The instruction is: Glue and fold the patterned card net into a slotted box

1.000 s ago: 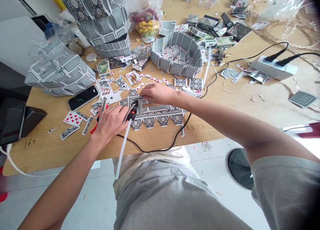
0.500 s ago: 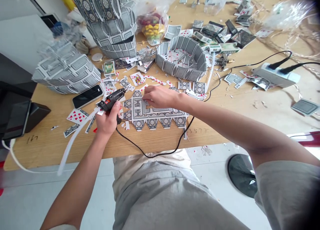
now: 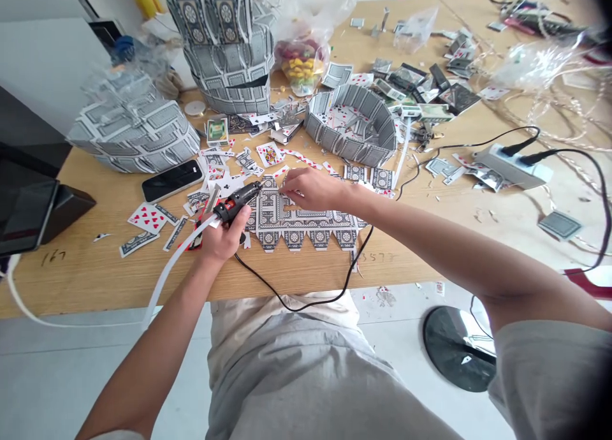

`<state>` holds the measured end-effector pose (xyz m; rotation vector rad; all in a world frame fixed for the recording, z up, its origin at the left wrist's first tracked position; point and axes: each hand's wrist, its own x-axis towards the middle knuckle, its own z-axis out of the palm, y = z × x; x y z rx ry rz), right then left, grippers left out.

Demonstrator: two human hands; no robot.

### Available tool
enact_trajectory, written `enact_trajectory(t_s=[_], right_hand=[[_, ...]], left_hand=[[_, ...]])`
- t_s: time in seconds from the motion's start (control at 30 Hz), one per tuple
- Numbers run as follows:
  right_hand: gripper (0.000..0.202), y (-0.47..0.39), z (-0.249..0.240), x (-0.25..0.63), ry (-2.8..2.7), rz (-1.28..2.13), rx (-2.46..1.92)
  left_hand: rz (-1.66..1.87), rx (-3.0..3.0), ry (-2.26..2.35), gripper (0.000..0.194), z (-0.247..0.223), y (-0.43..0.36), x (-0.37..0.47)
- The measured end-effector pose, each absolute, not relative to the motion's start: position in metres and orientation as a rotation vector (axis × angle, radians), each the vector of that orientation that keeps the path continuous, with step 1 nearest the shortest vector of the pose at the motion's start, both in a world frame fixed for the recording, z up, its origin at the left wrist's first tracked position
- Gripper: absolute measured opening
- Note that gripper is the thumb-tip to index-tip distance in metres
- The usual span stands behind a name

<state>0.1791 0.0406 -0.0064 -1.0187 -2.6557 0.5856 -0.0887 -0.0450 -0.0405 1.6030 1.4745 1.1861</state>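
Observation:
My left hand (image 3: 224,234) is wrapped round a black hot glue gun (image 3: 235,204), its nozzle pointing right and a long white glue stick (image 3: 172,261) trailing from its back. Under the nozzle lies a flat piece made of joined playing cards (image 3: 306,226), with pointed tabs along its near edge. Over the upper part of that piece, my right hand (image 3: 310,188) has its fingers pinched together; whatever they hold is too small or hidden to make out. Cut card pieces (image 3: 220,166) and strips lie around the far and left sides.
A tall card tower (image 3: 227,51), a rounded card structure (image 3: 138,134) and a card-walled ring (image 3: 351,124) stand behind. At left lie a phone (image 3: 172,180) and a tablet (image 3: 29,217). The gun's black cord (image 3: 306,305) loops along the front edge; a power strip (image 3: 514,166) sits right.
The glue gun in my left hand has moved right, bringing its nozzle closer to my right fingers and the card piece. My right hand stays pinched over the piece. The view has shifted slightly.

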Motion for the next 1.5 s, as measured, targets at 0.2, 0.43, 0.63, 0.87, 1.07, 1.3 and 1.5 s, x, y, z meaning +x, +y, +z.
enact_trajectory(t_s=[0.2, 0.43, 0.63, 0.87, 1.07, 1.3, 1.5], right_hand=[[0.033, 0.039, -0.003, 0.181, -2.721, 0.525, -1.044], [0.026, 0.008, 0.008, 0.196, -2.387, 0.57, -1.111], [0.026, -0.05, 0.003, 0.217, -2.437, 0.578, -1.252], [0.024, -0.074, -0.009, 0.219, -2.442, 0.548, -1.324], [0.015, -0.073, -0.007, 0.21, -2.36, 0.638, -1.45], [0.016, -0.07, 0.003, 0.199, -2.311, 0.78, -1.517], [0.014, -0.068, 0.004, 0.191, -2.29, 0.805, -1.552]], left_hand=[[1.176, 1.636, 1.453, 0.039, -0.042, -0.044, -0.09], [1.163, 1.463, 1.396, 0.04, -0.04, -0.045, -0.087], [1.085, 1.274, 1.248, 0.049, -0.024, -0.054, -0.091], [1.061, 0.994, 1.141, 0.044, -0.01, -0.075, -0.09], [1.042, 0.806, 1.095, 0.042, -0.002, -0.079, -0.085], [0.99, 0.71, 1.071, 0.036, 0.006, -0.077, -0.088], [0.969, 0.627, 1.061, 0.04, 0.006, -0.084, -0.09]])
